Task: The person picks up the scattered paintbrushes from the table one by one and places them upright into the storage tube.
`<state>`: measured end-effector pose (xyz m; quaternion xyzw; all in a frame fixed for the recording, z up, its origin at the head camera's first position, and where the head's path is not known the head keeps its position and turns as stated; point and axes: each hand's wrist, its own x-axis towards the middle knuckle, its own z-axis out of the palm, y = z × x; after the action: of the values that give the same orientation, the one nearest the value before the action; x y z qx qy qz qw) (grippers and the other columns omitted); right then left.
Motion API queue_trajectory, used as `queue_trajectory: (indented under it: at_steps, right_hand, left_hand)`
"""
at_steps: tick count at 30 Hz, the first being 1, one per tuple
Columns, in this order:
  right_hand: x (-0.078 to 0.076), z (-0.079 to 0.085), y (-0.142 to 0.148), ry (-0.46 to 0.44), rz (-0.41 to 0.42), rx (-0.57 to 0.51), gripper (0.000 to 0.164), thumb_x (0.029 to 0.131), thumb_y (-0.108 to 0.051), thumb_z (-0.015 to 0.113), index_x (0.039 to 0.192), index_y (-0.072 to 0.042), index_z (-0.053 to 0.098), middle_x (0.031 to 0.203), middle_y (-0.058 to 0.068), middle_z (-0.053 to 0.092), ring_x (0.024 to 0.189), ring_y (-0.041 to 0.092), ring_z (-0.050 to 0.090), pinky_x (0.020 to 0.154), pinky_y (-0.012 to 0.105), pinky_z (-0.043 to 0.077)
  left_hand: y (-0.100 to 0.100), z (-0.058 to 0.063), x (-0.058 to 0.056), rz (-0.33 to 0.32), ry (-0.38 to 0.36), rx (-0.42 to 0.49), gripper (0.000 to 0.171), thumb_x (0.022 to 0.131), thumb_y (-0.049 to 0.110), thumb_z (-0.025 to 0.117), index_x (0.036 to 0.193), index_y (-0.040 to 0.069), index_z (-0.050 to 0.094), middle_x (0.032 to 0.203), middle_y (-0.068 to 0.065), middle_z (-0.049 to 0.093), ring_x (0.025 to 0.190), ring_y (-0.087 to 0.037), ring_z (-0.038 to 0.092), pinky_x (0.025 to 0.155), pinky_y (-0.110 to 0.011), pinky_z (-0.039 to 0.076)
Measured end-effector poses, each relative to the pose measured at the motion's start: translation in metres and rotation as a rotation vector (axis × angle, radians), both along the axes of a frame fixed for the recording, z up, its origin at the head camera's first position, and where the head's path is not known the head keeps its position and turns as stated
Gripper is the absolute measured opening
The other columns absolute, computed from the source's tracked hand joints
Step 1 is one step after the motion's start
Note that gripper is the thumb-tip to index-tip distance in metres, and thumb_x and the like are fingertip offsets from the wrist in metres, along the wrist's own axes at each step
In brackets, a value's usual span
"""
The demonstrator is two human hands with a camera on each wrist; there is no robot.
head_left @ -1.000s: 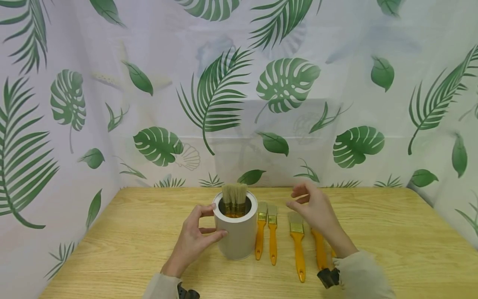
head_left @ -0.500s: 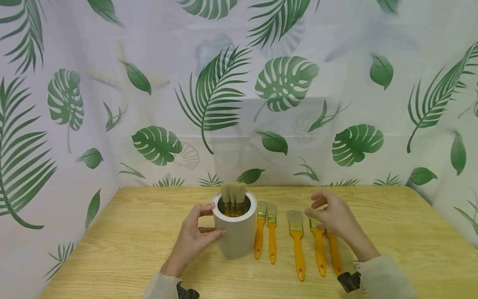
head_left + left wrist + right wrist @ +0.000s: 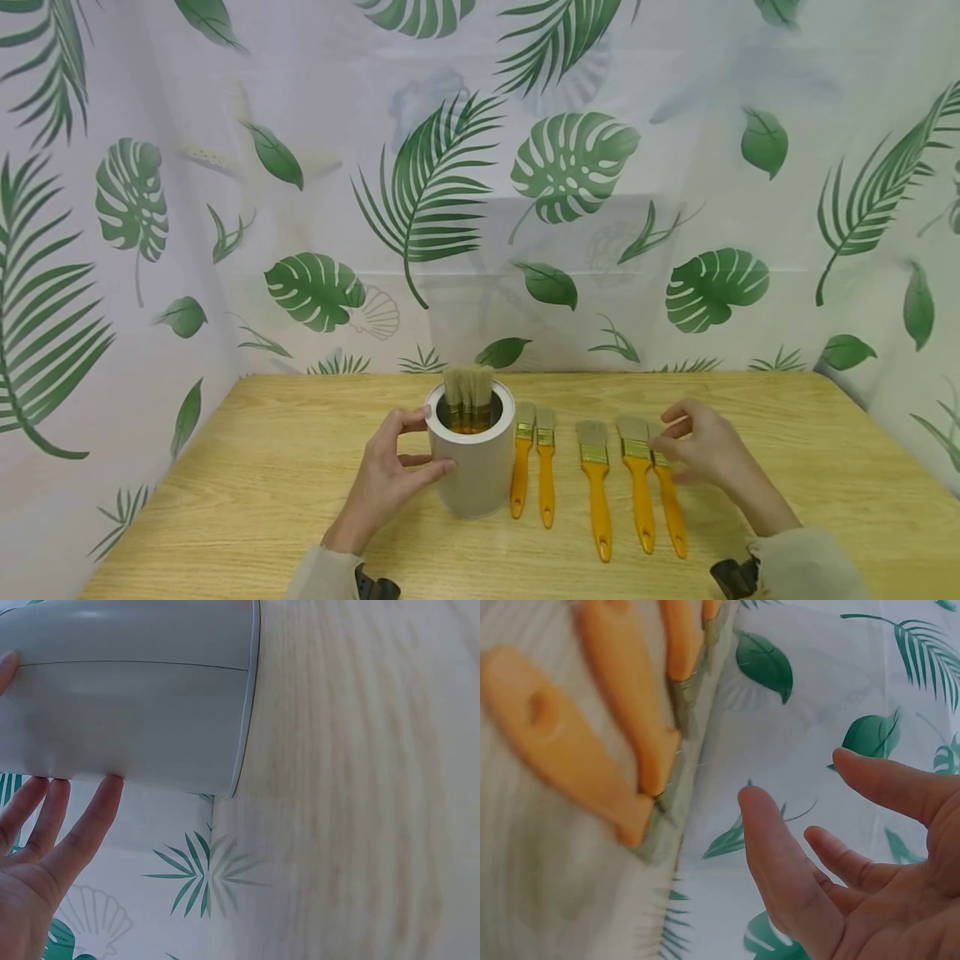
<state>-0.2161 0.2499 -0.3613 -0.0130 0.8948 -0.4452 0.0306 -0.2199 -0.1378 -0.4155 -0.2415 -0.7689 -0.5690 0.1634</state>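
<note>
A pale grey can (image 3: pixel 474 479) with a white rim stands upright on the table. Several paintbrushes (image 3: pixel 468 398) are inside it, bristles up. My left hand (image 3: pixel 384 477) holds the can from the left, thumb on its front and fingers at its side; the left wrist view shows fingertips touching the can's wall (image 3: pixel 135 712). My right hand (image 3: pixel 708 446) hovers by the bristle end of the rightmost loose paintbrush (image 3: pixel 671 508), partly covering it. Its fingers are loosely bent, and the right wrist view shows thumb and fingers apart with nothing between them.
Two slim paintbrushes (image 3: pixel 546 475) lie beside the can on its right. Farther right lie two wider paintbrushes (image 3: pixel 597 496), roughly parallel, with orange handles toward me. Behind the wooden table (image 3: pixel 247 467) hangs a leaf-patterned cloth (image 3: pixel 480 167).
My right hand has moved right across the loose paintbrushes, from above the wide one to the rightmost one, uncovering those between. The left hand and the can have stayed put.
</note>
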Motion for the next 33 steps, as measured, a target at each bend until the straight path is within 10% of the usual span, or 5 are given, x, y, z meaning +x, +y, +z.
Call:
queue_trajectory:
  at_steps: [33]
  right_hand:
    - [-0.001,-0.041,0.022,-0.357,-0.002,-0.054,0.063,0.093,-0.007,0.070,0.130,0.024,0.029,0.109,0.031,0.059,0.088,0.028,0.067,0.062,0.036,0.064]
  left_hand:
    - [0.001,0.000,0.000,-0.013,0.000,0.016,0.058,0.076,-0.010,0.084,0.125,0.002,0.055,0.127,-0.018,0.058,0.114,-0.043,0.058,0.075,-0.032,0.064]
